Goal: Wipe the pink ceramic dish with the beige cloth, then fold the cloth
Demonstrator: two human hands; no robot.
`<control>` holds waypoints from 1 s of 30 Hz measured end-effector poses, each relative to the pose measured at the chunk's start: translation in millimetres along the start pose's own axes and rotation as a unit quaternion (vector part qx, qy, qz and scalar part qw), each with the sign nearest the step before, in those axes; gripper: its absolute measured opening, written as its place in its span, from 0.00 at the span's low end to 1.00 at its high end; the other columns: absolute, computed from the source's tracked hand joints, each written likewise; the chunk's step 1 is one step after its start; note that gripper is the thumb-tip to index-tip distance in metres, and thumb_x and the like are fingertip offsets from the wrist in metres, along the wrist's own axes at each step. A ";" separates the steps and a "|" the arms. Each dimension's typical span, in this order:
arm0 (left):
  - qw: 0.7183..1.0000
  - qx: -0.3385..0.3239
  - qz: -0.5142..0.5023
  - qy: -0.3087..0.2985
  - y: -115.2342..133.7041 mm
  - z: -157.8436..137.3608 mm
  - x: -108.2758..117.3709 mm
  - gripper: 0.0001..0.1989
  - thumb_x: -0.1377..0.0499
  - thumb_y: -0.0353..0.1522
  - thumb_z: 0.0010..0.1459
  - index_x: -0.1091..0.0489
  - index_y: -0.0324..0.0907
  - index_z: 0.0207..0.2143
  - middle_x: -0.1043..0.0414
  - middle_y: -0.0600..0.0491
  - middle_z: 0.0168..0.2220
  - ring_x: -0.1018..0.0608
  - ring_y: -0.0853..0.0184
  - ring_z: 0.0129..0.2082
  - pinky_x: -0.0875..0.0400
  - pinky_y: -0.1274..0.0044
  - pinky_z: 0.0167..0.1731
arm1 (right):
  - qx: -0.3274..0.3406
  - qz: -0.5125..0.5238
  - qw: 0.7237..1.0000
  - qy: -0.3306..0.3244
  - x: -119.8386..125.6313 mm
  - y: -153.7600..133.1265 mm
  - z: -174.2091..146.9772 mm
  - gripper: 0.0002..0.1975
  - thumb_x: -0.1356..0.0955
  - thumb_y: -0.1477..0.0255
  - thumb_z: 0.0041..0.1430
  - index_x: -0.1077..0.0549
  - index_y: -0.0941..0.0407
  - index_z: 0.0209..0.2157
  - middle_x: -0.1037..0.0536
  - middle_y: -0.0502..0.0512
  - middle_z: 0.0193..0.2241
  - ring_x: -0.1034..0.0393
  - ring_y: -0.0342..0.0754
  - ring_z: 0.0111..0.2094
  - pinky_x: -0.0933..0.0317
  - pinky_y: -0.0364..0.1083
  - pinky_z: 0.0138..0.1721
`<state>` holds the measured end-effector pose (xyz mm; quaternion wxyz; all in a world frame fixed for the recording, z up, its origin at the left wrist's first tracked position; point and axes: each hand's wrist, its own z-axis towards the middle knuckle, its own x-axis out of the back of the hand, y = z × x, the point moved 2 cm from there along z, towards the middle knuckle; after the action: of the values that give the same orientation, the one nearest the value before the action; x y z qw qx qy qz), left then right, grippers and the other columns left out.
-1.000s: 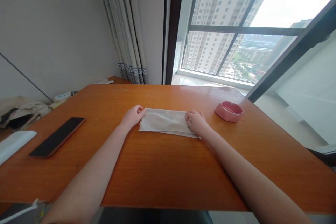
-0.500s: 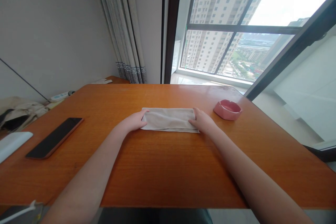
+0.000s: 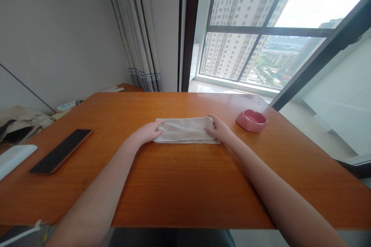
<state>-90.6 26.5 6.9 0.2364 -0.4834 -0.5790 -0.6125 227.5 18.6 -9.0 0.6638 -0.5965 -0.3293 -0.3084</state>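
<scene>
A pale grey, folded cloth (image 3: 185, 129) lies as a long flat strip on the wooden table, its layered edge facing me. My left hand (image 3: 149, 131) grips the strip's left end, the thumb and fingers resting a little apart on it. At the opposite end, my right hand (image 3: 219, 128) is closed around the right edge, with the fingertips at the far corner and the thumb on top. Parts of the fingers of both hands are hidden at the cloth's edges.
A pink ashtray (image 3: 251, 120) stands right of the cloth. On the left lie a dark phone (image 3: 61, 151) and a white object (image 3: 16, 159) cut off by the frame. The wooden table (image 3: 185, 189) ends short of a large window (image 3: 261, 31); a curtain (image 3: 139, 27) hangs behind.
My right hand's fingers have shifted slightly left and farther over the cloth's far right corner. The cloth's near left corner has spread slightly left. My left hand has hardly moved.
</scene>
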 end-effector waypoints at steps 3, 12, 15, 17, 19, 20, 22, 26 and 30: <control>1.000 0.011 -0.010 0.000 -1.1 0.0 1.8 0.27 0.49 0.36 0.52 0.39 0.45 0.57 0.27 0.47 0.44 0.25 0.60 0.38 0.35 0.73 0.40 | -0.052 0.037 0.995 -0.079 5.0 0.7 -2.9 0.27 0.34 0.69 0.53 0.39 0.55 0.56 0.26 0.51 0.29 0.32 0.44 0.28 0.38 0.41 0.30; 0.999 0.046 -0.009 0.026 -8.0 -0.2 6.4 0.24 0.49 0.35 0.51 0.37 0.41 0.52 0.26 0.46 0.41 0.25 0.60 0.37 0.34 0.74 0.36 | -0.057 0.048 0.982 -0.172 23.0 -11.4 -12.5 0.16 0.37 0.77 0.49 0.28 0.55 0.41 0.36 0.45 0.21 0.39 0.40 0.22 0.43 0.39 0.25; 0.998 0.046 0.031 0.018 -5.9 -0.5 -0.1 0.25 0.46 0.35 0.50 0.36 0.41 0.52 0.26 0.45 0.42 0.25 0.59 0.37 0.34 0.74 0.36 | -0.037 -0.021 0.985 -0.166 22.3 -9.3 -10.1 0.17 0.35 0.78 0.46 0.28 0.55 0.41 0.40 0.43 0.19 0.44 0.39 0.20 0.48 0.39 0.23; 0.998 0.044 0.049 0.016 -3.7 -0.5 -3.6 0.25 0.46 0.34 0.50 0.36 0.42 0.52 0.27 0.45 0.45 0.25 0.58 0.40 0.35 0.74 0.38 | -0.030 -0.035 0.985 -0.165 20.5 -7.1 -8.5 0.19 0.35 0.78 0.45 0.29 0.56 0.42 0.40 0.43 0.19 0.44 0.39 0.20 0.49 0.39 0.22; 0.997 0.042 0.063 0.025 -0.9 -0.1 -5.8 0.24 0.47 0.33 0.52 0.36 0.42 0.52 0.29 0.44 0.48 0.25 0.58 0.42 0.35 0.73 0.41 | -0.024 -0.039 0.984 -0.170 19.6 -6.3 -8.2 0.19 0.35 0.78 0.45 0.29 0.56 0.43 0.39 0.43 0.19 0.43 0.39 0.20 0.49 0.39 0.22; 0.996 0.041 0.071 0.031 0.7 0.2 -6.7 0.23 0.47 0.33 0.53 0.36 0.42 0.52 0.29 0.44 0.49 0.26 0.57 0.44 0.35 0.73 0.41 | -0.025 -0.042 0.984 -0.174 19.6 -6.5 -8.6 0.20 0.35 0.78 0.45 0.29 0.56 0.43 0.39 0.43 0.19 0.43 0.39 0.19 0.49 0.39 0.22; 0.995 0.040 0.084 0.041 3.7 1.3 -8.7 0.21 0.49 0.33 0.55 0.36 0.42 0.52 0.29 0.43 0.49 0.26 0.57 0.45 0.35 0.72 0.42 | -0.034 -0.053 0.981 -0.182 20.0 -7.3 -9.9 0.21 0.35 0.79 0.45 0.31 0.56 0.44 0.39 0.42 0.19 0.42 0.39 0.19 0.49 0.40 0.22; 0.992 0.047 0.109 0.050 9.8 3.9 -13.7 0.20 0.51 0.34 0.57 0.40 0.41 0.53 0.27 0.41 0.45 0.25 0.56 0.43 0.35 0.71 0.40 | -0.039 -0.101 0.981 -0.159 20.4 -7.1 -10.1 0.21 0.36 0.79 0.45 0.32 0.57 0.44 0.37 0.44 0.19 0.39 0.41 0.19 0.47 0.41 0.23; 0.989 0.044 0.103 0.100 19.2 4.5 -12.6 0.19 0.55 0.33 0.61 0.43 0.41 0.54 0.26 0.43 0.38 0.24 0.57 0.37 0.35 0.71 0.36 | -0.010 -0.134 0.981 -0.142 20.5 -2.8 -6.8 0.17 0.36 0.79 0.47 0.31 0.57 0.42 0.35 0.46 0.20 0.38 0.43 0.23 0.47 0.41 0.25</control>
<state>-67.6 23.1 4.6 0.3761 -0.4661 -0.5254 -0.6044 237.9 11.2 8.7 0.5574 -0.5912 -0.4939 -0.3096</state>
